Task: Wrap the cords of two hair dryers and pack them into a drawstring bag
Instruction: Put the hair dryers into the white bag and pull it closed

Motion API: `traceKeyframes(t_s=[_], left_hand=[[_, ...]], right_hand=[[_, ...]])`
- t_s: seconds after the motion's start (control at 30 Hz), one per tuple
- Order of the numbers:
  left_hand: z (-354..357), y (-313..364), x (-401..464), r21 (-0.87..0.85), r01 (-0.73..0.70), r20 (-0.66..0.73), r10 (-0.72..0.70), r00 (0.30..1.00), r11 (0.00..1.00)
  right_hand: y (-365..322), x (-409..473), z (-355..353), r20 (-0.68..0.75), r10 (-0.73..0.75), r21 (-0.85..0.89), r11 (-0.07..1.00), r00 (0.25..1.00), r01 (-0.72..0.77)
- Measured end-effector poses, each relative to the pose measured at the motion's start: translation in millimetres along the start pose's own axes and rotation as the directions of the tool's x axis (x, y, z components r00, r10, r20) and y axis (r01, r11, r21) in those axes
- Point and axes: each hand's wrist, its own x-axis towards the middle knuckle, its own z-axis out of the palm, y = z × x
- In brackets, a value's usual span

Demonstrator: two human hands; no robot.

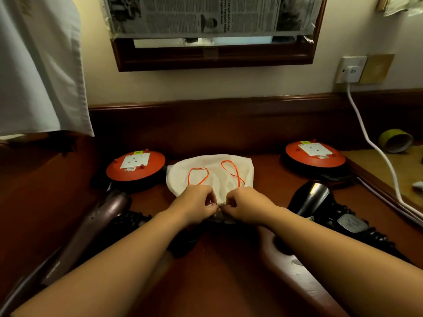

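Both hands pinch the near edge of the white bag (209, 177), left hand (196, 205) and right hand (248, 205) side by side with fingers curled on the cloth. The bag lies flat just past the fingertips, reaching away. One hair dryer (307, 200) is just right of the right hand, the other (100, 216) left of the left hand; no writing can be read.

bare desk (206, 282) near front, hair dryers (307, 197) flanking — red socket reels (136, 165) behind

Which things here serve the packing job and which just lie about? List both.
Job: white drawstring bag, orange drawstrings, brown hair dryer, black hair dryer, both hands pinching the bag's near edge.
Lying about: two orange socket reels, tape roll, white cable.
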Motion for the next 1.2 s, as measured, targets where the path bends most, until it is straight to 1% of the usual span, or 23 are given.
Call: traceKeyframes(t_s=[0.07,0.17,0.2,0.27,0.33,0.4,0.43,0.5,0.57,0.6,0.63,0.67,0.7,0.73,0.77,0.8,0.83,0.9,1.0,1.03,1.07,1.13,1.2], left_hand=[[-1,6,0,0.055,-0.010,0.013,0.009,1.000,0.998],[-9,13,5,0.207,0.075,-0.043,-0.067,0.997,0.976],[-17,9,6,0.265,0.135,-0.058,-0.124,0.991,0.955],[-43,-14,4,0.336,0.277,-0.109,-0.255,0.961,0.900],[-69,-46,-4,0.323,0.380,-0.196,-0.331,0.923,0.867],[-80,-68,-10,0.273,0.397,-0.233,-0.341,0.911,0.876],[-80,-69,-11,0.276,0.375,-0.216,-0.322,0.922,0.885],[-74,-67,-10,0.270,0.276,-0.148,-0.243,0.959,0.922],[-71,-63,-9,0.250,0.140,-0.005,-0.143,0.990,0.958],[-70,-62,-10,0.226,0.093,0.073,-0.112,0.991,0.970],[-69,-61,-11,0.179,0.077,0.113,-0.098,0.989,0.981],[-69,-59,-11,0.125,0.075,0.093,-0.087,0.992,0.989],[-68,-55,-11,0.092,0.074,0.032,-0.077,0.996,0.993],[-66,-51,-8,0.086,0.074,-0.022,-0.072,0.997,0.994],[-62,-46,-6,0.090,0.080,-0.027,-0.078,0.997,0.993],[-57,-44,-3,0.099,0.092,0.034,-0.096,0.995,0.991],[-52,-41,-1,0.131,0.097,0.145,-0.116,0.982,0.987],[-41,-35,3,0.229,0.084,0.328,-0.158,0.931,0.970],[-31,-32,10,0.347,0.100,0.416,-0.249,0.875,0.932],[-28,-32,12,0.381,0.121,0.426,-0.290,0.857,0.917],[-25,-32,13,0.394,0.144,0.411,-0.314,0.856,0.908],[-20,-31,13,0.358,0.156,0.303,-0.273,0.913,0.920],[-19,-25,9,0.323,0.110,0.195,-0.180,0.964,0.940]], right_hand=[[-4,1,-3,-0.047,0.005,-0.138,0.990,0.999,-0.011],[-10,4,-13,-0.145,0.013,-0.323,0.944,0.989,-0.060],[-6,4,-21,-0.173,0.039,-0.344,0.934,0.984,-0.097],[17,3,-45,-0.211,0.149,-0.351,0.911,0.966,-0.217],[47,-4,-70,-0.262,0.251,-0.310,0.893,0.932,-0.327],[65,-8,-80,-0.271,0.290,-0.281,0.888,0.918,-0.363],[67,-5,-80,-0.259,0.266,-0.308,0.888,0.929,-0.341],[62,0,-74,-0.191,0.206,-0.378,0.887,0.960,-0.265],[53,-1,-68,-0.077,0.129,-0.396,0.906,0.989,-0.149],[49,-2,-65,-0.023,0.073,-0.391,0.917,0.997,-0.076],[46,-4,-63,0.015,0.017,-0.362,0.932,1.000,-0.010],[41,-6,-60,0.034,-0.027,-0.305,0.952,0.999,0.036],[37,-7,-57,0.040,-0.051,-0.236,0.970,0.998,0.059],[33,-7,-53,0.040,-0.058,-0.176,0.982,0.998,0.064],[28,-5,-49,0.050,-0.044,-0.150,0.987,0.998,0.051],[25,-3,-44,0.077,-0.020,-0.160,0.987,0.997,0.032],[23,-2,-39,0.124,0.011,-0.193,0.981,0.992,0.013],[20,0,-29,0.211,0.061,-0.252,0.968,0.976,-0.006],[21,4,-20,0.220,0.069,-0.243,0.970,0.973,-0.013],[21,4,-20,0.227,0.067,-0.230,0.973,0.972,-0.013],[21,4,-20,0.220,0.052,-0.231,0.973,0.974,0.000],[22,1,-22,0.140,-0.023,-0.259,0.964,0.990,0.059],[23,-9,-27,0.034,-0.099,-0.269,0.958,0.995,0.104]])
